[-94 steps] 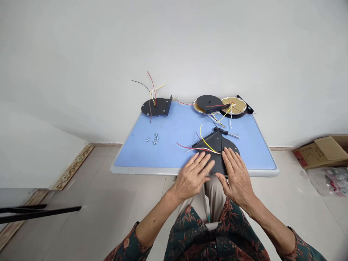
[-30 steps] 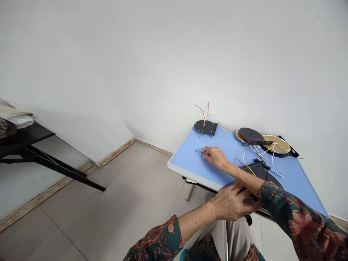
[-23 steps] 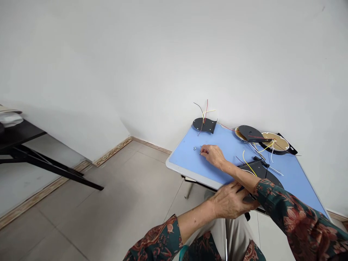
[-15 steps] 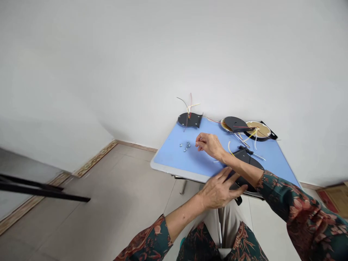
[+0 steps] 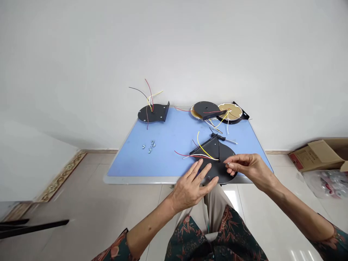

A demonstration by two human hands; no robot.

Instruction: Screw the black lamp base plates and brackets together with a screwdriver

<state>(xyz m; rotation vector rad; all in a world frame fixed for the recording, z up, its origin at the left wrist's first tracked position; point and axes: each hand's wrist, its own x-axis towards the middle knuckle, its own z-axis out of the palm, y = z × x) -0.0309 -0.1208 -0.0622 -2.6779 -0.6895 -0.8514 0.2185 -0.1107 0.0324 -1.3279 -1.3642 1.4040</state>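
Note:
A round black metal plate with a bent bracket edge lies at the near edge of the blue table. Red, white and yellow wires come up through its middle. My left hand rests with spread fingers on the plate's left side. Above the plate's right part, my right hand pinches a small silvery screw between thumb and fingertips. A screwdriver with a black handle lies just behind the plate. Several loose screws are scattered on the left of the table.
At the back left of the blue table sits another wired black plate. Two more round units, one with a black top and one with a tan disc, overlap at the back right. A cardboard box and plastic bag are on the floor.
My right hand has moved from beside the loose screws back to the right, over the near plate, with a screw in its pinch. The view has turned to the right. My left hand stays on the plate.

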